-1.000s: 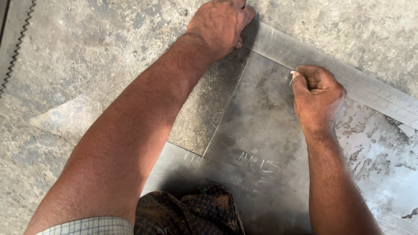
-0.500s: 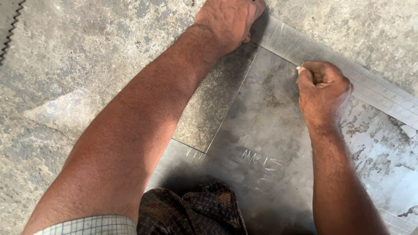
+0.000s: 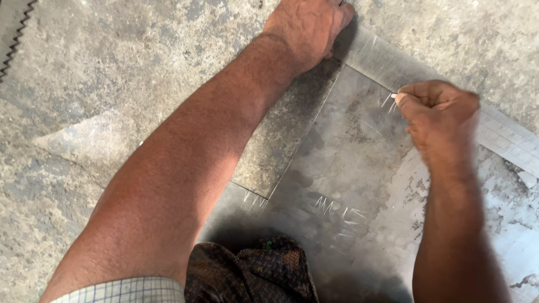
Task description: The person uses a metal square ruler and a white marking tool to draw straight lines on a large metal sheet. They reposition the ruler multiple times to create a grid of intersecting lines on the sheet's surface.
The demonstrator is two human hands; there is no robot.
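A grey metal sheet (image 3: pixel 348 168) lies flat on the concrete floor. A long metal ruler (image 3: pixel 387 64) runs diagonally across its far edge. My left hand (image 3: pixel 309 25) presses down on the ruler's upper end, fingers flat. My right hand (image 3: pixel 441 115) is closed around a small pale marking piece (image 3: pixel 394 96), whose tip touches the sheet right against the ruler's edge. Faint scratched marks (image 3: pixel 337 207) show on the sheet nearer to me.
Rough concrete floor (image 3: pixel 112 84) surrounds the sheet. A saw blade with teeth (image 3: pixel 14 33) lies at the top left corner. Dark patterned cloth over my knee (image 3: pixel 252 275) sits at the bottom centre. White patches (image 3: pixel 505 224) mark the sheet's right side.
My right hand has slid along the ruler's edge with the marking piece. My left hand stays pressed on the ruler. The view has shifted slightly.
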